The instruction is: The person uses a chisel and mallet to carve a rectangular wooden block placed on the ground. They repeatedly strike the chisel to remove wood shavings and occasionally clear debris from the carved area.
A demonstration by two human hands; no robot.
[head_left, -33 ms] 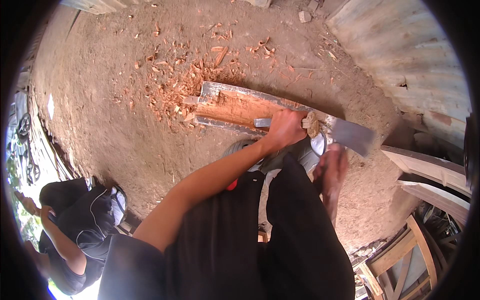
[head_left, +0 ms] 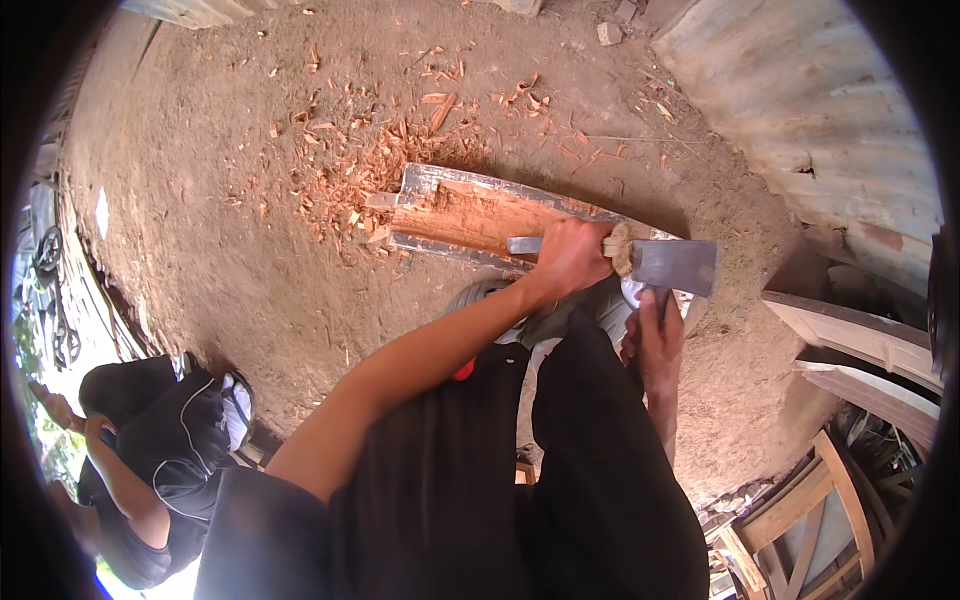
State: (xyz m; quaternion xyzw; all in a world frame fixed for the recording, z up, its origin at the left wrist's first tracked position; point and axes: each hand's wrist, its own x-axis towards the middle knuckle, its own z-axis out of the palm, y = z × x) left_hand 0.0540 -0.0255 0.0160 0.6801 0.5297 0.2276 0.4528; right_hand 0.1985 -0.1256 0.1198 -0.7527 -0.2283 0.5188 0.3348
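Note:
My left hand (head_left: 572, 258) is closed around a chisel. Its flat metal blade (head_left: 524, 245) points left over a long piece of wood (head_left: 480, 212), hollowed and reddish inside with greyish, worn edges. Right of my fist pokes out the chisel's frayed wooden handle end (head_left: 620, 250). My right hand (head_left: 656, 345) grips the dark handle of a hammer with a grey, rectangular metal head (head_left: 675, 268). That head sits at the frayed end, touching it or very near. Part of the wood's right end is hidden behind the hammer and my hands.
Reddish wood shavings (head_left: 350, 175) litter the dirt floor around the wood's left end. A corrugated metal sheet (head_left: 810, 110) stands at the far right. Curved wooden parts (head_left: 850, 330) and a wooden frame (head_left: 800, 510) lie at right. Another person (head_left: 150, 450) in dark clothes is at left.
The hammer head has swung left and levelled out, from a blurred, tilted position apart from the chisel to its handle end. My right hand moved slightly left; the left hand stayed put.

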